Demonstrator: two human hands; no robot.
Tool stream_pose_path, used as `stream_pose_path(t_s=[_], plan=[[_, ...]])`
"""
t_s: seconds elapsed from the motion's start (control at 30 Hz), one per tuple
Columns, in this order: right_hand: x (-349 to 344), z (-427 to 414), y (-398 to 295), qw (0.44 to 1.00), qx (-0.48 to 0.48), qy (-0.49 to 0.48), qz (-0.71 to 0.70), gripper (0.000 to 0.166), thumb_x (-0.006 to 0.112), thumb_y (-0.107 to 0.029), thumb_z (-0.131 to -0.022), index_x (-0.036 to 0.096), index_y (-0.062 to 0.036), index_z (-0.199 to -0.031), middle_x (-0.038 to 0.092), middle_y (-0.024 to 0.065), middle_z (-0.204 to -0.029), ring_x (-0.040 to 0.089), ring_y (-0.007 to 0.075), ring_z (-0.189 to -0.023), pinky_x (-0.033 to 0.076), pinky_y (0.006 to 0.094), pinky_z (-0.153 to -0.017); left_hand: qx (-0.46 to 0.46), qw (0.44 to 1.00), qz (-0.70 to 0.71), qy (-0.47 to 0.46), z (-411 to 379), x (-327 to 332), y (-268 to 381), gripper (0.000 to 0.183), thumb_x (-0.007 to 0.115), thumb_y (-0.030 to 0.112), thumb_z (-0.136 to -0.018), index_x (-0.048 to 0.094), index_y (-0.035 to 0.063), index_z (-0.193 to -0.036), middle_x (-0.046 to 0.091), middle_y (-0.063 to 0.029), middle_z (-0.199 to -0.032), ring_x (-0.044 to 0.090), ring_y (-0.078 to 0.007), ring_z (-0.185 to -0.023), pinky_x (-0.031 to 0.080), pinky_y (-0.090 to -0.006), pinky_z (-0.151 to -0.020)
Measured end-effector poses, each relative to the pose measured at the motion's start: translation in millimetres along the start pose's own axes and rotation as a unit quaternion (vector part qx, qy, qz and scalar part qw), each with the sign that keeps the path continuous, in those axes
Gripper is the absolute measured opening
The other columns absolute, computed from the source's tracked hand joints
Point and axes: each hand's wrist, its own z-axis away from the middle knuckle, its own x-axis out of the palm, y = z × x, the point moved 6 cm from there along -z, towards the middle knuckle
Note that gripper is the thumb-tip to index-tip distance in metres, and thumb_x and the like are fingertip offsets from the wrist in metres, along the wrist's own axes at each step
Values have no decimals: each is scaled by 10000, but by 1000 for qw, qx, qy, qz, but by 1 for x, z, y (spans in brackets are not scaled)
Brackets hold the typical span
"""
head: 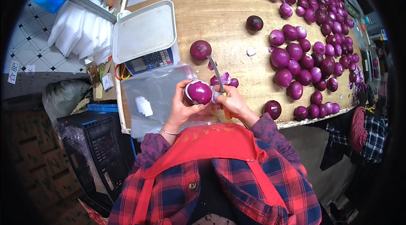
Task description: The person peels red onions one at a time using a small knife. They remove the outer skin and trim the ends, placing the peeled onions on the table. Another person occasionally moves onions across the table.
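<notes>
My left hand [182, 107] grips a red onion [199, 92] that has a pale rim of cut skin on its left side. Close on its right, my right hand [233, 102] holds a knife with a curved blade [216, 72] and an orange-yellow handle, its tip pointing away from me. A bit of pale onion skin is at the fingers of that hand. Onion peels [224, 78] and a small red onion [234, 82] lie just beyond it. Another whole red onion [200, 50] rests on the wooden table [219, 18] near the blade's tip.
A digital scale [149, 61] with a white tray [144, 31] stands at the left, above clear plastic bags [155, 88]. Many red onions [304, 77] cover the table's right side. A black crate [95, 149] is below left. Another person in checked clothing [374, 133] is at far right.
</notes>
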Motion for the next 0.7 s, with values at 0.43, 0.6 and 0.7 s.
stream_pose_path(t_s=[0.43,0.6,0.7], plan=[[-15,9,-27,986,-35,27,162,391,653,-209,-805,631,26,-1117,664,87,-846,638,155,-740,508,298,-688,-171,946,277,9,1,-13,-26,649,689,148,-821,377,54,-1382,511,-142,-1266,546,-247,-1148,480,-415,-982],[0,0,-25,992,8,-52,115,499,599,-97,-791,525,31,-1268,622,49,-827,576,96,-650,452,248,-561,-131,989,70,-27,-1,-4,-13,604,726,93,-782,429,34,-1304,550,-112,-1186,548,-202,-1108,452,-351,-984],[5,-1,-29,984,2,-112,137,523,600,-80,-753,525,30,-1259,628,70,-832,581,102,-641,458,252,-566,-117,992,31,-35,-1,-8,-18,556,768,100,-743,473,33,-1210,552,-89,-1148,552,-178,-1069,445,-317,-962]])
